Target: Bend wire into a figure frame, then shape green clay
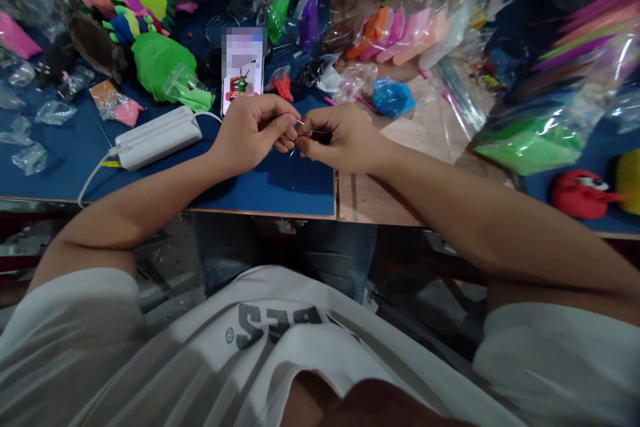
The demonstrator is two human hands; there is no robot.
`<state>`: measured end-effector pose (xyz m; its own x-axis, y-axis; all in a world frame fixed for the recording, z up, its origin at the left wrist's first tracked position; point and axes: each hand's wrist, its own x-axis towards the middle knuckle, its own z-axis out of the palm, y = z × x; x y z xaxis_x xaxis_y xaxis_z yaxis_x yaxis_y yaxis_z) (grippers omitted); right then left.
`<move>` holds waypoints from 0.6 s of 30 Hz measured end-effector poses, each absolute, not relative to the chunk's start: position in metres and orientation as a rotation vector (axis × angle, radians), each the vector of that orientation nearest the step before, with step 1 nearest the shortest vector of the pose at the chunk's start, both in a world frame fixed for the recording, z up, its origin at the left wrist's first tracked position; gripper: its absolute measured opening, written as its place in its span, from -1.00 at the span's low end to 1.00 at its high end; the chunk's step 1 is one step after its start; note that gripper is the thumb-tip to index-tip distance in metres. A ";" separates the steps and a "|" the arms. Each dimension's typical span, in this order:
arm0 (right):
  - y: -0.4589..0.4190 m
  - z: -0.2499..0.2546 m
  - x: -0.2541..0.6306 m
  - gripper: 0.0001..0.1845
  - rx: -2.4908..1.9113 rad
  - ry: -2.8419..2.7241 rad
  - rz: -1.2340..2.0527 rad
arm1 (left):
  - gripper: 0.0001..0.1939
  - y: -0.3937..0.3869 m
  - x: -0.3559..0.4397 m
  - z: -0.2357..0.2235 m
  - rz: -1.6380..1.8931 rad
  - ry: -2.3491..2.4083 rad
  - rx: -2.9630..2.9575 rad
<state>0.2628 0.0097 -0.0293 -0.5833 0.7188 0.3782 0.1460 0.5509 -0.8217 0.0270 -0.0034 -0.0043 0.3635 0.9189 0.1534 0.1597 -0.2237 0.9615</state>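
Note:
My left hand (250,133) and my right hand (345,137) meet over the front part of the blue table, their fingertips almost touching. Both are closed in a pinch on a thin, shiny wire (293,153); short lengths of it stick out between the fingers. How the wire is bent, and whether it is one piece or more, is hidden by my fingers. Just behind my left hand a phone (243,73) leans upright, with a small green figure on its screen. A bag of blue clay (393,97) lies behind my right hand.
A white power strip (159,139) with cables lies left of my left hand. Bagged coloured clay (400,33) is piled at the back, with a large green clay shape (163,63) at left. A red clay figure (580,193) sits far right. The table's front edge (260,215) runs below my hands.

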 end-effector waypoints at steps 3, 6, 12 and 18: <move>0.010 -0.028 0.261 -0.75 -0.641 -2.034 1.117 | -0.66 -0.004 0.028 -0.004 0.966 0.935 1.665; 0.012 -0.032 0.260 -0.71 -0.606 -1.984 1.213 | -0.69 -0.003 0.028 -0.007 0.988 0.897 1.703; 0.013 -0.039 0.256 -0.58 -0.611 -1.901 1.257 | -0.64 0.001 0.028 -0.010 1.046 0.963 1.749; 0.012 -0.035 0.257 -0.50 -0.627 -1.858 1.296 | -0.62 0.002 0.027 -0.011 1.076 0.981 1.782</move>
<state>0.2567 0.0120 -0.0355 -0.5818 0.7514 0.3113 -0.0329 0.3607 -0.9321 0.0271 0.0015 -0.0111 0.3321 0.8988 0.2862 0.2020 -0.3641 0.9092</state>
